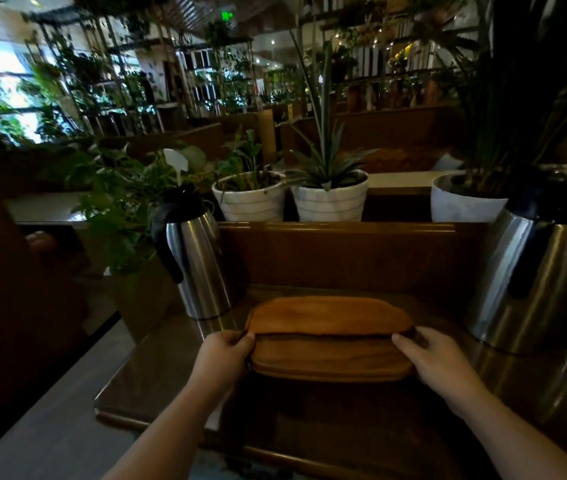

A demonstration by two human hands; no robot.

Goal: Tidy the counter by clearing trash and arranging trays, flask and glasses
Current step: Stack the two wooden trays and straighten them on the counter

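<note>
— At centre of a dark wooden counter (157, 382): two wooden trays (330, 336), stacked, upper one set slightly back from the lower, front edge of the lower showing beneath.

— And the hands?

— Left hand (221, 355) closed round the left end of the stack, fingers curled over the edge at the seam between the two trays. Right hand (438, 356) clasped on the right end, thumb on top, fingers tucked under or behind; hard to tell which tray each grips, whether upper, lower or both.

— Around the trays?

— Steel flask (199, 258) with black handle and lid, upright, just left of and behind the stack, near the counter's left edge. Second, larger steel flask (538, 282) upright on the right, well apart from the first, partly cut off by the frame edge. Behind, above a raised wooden back panel (351, 254): three white plant pots (330, 202) in a row, leafy and spiky plants inside. Beyond, dim café interior, shelves hung with greenery, bright window at far left.
</note>
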